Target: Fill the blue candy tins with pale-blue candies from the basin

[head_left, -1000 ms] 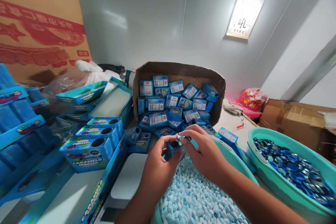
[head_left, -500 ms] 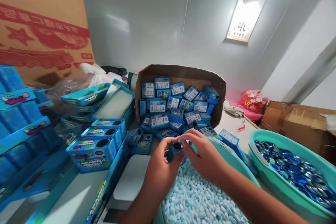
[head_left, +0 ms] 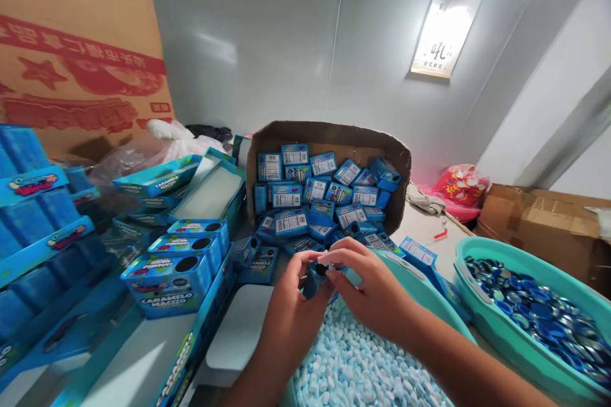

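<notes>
My left hand [head_left: 292,308] grips a small blue candy tin [head_left: 315,278] with a round hole in its top, held over a teal basin [head_left: 405,276] full of pale blue candies [head_left: 353,362]. My right hand [head_left: 370,289] pinches some small pale pieces at the tin's hole; I cannot make out what they are. Both hands meet just in front of an open cardboard box [head_left: 334,133] piled with several blue tins [head_left: 310,194].
A second teal basin [head_left: 482,305] at the right holds several blue round lids [head_left: 534,311]. Blue display cartons [head_left: 184,254] with filled tins stand at the left, stacked blue boxes [head_left: 33,229] beyond them. A large cardboard sheet [head_left: 71,44] leans at the back left, brown cartons [head_left: 539,219] at the right.
The view has shifted slightly; my hands with the tin sit a little lower in the frame. My right fingers stay pinched at the tin's hole.
</notes>
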Demonstrator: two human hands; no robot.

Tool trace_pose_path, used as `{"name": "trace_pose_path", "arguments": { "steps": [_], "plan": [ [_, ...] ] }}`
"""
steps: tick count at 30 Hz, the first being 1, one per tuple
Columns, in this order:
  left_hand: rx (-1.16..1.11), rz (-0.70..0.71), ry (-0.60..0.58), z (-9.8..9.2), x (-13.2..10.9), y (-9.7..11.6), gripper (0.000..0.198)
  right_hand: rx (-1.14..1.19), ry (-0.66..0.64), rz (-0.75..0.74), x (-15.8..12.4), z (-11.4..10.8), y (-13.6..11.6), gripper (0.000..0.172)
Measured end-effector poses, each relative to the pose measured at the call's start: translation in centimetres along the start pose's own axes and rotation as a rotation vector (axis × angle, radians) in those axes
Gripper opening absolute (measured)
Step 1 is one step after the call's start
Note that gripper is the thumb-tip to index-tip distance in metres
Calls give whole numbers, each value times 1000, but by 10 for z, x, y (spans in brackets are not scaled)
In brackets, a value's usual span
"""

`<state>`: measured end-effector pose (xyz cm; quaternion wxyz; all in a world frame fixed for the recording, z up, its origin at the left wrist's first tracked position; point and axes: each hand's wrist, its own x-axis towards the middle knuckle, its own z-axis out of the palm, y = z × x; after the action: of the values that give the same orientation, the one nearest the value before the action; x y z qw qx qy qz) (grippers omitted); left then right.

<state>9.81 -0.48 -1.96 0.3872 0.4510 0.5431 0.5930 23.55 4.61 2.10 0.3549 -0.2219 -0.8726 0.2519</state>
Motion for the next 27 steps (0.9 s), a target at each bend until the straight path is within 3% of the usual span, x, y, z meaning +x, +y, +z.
{"name": "trace_pose_path", "arguments": {
  "steps": [6, 17, 22, 25, 27],
  "plan": [
    [-14, 21, -15, 0, 1, -2, 36, 15, -49, 11, -1, -1, -7, 32],
    [-21, 59, -1, -2, 1, -6, 45, 113, 14, -5, -2, 2, -6, 35],
    [-106, 25, 138, -2, 1, -6, 57, 71, 210, -5, 2, 3, -1, 26],
    [-158, 51, 227, -1, 1, -4, 55, 70, 334, 76, 4, 2, 13, 25],
    [-164, 102, 268, -1, 0, -2, 51, 33, 297, 178, 5, 2, 23, 22]
  ]
}}
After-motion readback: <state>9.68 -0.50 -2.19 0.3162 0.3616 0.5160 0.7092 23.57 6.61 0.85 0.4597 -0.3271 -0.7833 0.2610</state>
